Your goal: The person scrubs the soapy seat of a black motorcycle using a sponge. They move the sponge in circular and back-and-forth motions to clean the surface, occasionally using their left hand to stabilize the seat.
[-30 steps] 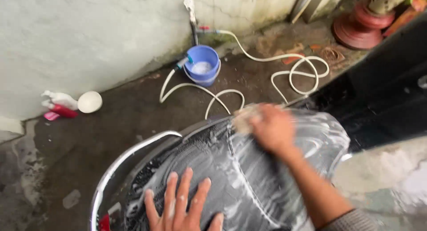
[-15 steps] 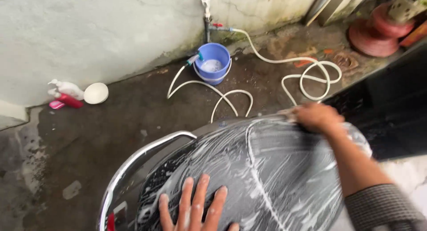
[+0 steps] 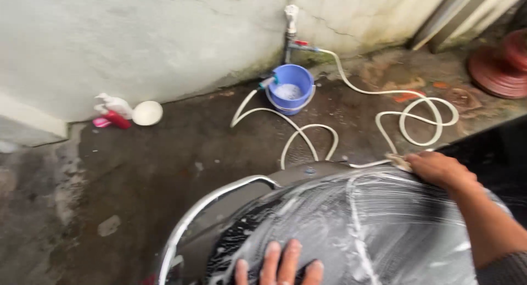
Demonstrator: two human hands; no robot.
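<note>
Soapy black seat (image 3: 351,230), lower centre to lower right, rimmed at left by a curved chrome rail (image 3: 206,211). Right hand (image 3: 436,168) at the seat's far upper-right edge, fingers curled over a pale sponge (image 3: 399,162) — mostly hidden. Left hand (image 3: 280,268) at the bottom edge, fingers spread flat on the lather, holding nothing. Wet concrete floor (image 3: 164,147) lies open at left and centre. Beyond the seat, a white hose (image 3: 406,106) loops across the floor to a blue bucket (image 3: 291,90) below a wall tap (image 3: 291,21). Upper left, by the wall — spray bottles (image 3: 112,112) and a white bowl (image 3: 147,113).
</note>
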